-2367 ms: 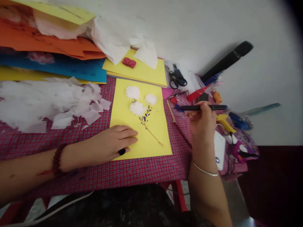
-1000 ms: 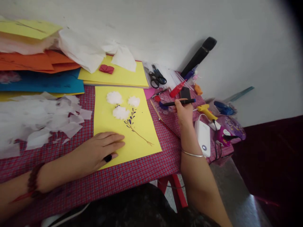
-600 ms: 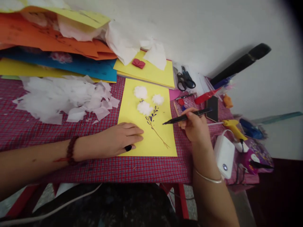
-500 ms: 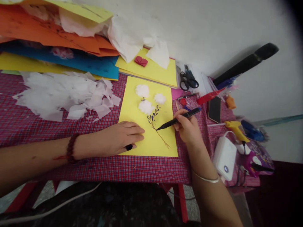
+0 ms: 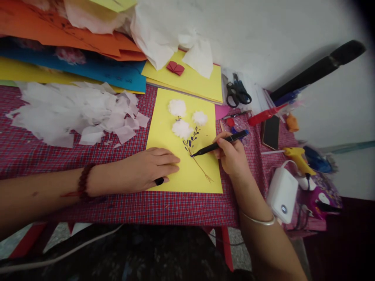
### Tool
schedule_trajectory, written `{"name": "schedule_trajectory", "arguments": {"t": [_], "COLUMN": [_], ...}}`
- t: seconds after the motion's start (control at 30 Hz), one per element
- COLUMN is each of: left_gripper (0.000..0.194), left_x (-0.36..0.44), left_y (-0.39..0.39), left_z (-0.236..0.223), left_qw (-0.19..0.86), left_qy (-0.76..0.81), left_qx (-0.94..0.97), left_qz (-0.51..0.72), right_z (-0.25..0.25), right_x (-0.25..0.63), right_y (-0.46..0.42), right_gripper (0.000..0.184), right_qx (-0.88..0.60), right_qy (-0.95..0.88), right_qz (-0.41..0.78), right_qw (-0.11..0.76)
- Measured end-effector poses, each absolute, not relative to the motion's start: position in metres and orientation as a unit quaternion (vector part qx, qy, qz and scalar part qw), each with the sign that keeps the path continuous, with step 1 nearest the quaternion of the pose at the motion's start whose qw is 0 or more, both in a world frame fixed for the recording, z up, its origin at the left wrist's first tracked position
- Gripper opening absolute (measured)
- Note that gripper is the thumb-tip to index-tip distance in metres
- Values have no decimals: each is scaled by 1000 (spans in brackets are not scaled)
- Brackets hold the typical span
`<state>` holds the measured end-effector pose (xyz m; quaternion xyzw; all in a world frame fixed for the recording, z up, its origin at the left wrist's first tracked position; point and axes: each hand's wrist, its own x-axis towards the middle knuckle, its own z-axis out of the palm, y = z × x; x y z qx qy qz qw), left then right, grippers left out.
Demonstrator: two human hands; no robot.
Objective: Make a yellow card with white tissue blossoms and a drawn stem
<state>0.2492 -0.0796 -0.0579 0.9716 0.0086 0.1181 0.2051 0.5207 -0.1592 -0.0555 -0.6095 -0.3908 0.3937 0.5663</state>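
Observation:
A yellow card [image 5: 164, 128] lies on the red checked tablecloth [image 5: 123, 203]. Three white tissue flowers [image 5: 182, 128] sit on it above a drawn stem with dark blue leaves [image 5: 195, 156]. My left hand [image 5: 146, 169] lies flat on the card's lower left, fingers stretched out, a black pen cap [image 5: 159, 181] under its thumb. My right hand [image 5: 233, 156] grips a black pen [image 5: 218, 143], whose tip touches the stem beside the leaves.
Torn white tissue scraps [image 5: 70, 113] lie at the left. Orange, blue and yellow sheets [image 5: 73, 58] are stacked behind. Scissors [image 5: 237, 93], a red tube [image 5: 263, 116], a phone [image 5: 271, 132], a yellow glue gun [image 5: 297, 158] and a white power bank [image 5: 283, 193] crowd the right side.
My right hand brought the pen from the tools at the right over to the card and lowered its tip onto the drawn stem. My left hand stayed flat on the card.

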Motion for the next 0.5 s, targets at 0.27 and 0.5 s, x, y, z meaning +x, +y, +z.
{"name": "schedule_trajectory", "arguments": {"t": [0.27, 0.5], "left_gripper": [36, 35], "left_x": [250, 250], "left_y": [-80, -79], "left_z": [-56, -56], "left_qw": [201, 194], "left_qy": [13, 4], "left_qx": [973, 976], "left_qz": [112, 97], "right_z": [-55, -53], "right_x": [519, 518], "right_y": [-158, -158], "right_gripper": [13, 12], "right_qx": [-614, -621], "right_qy": [-415, -413], "right_qz": [383, 379], "right_qw": [551, 548]}}
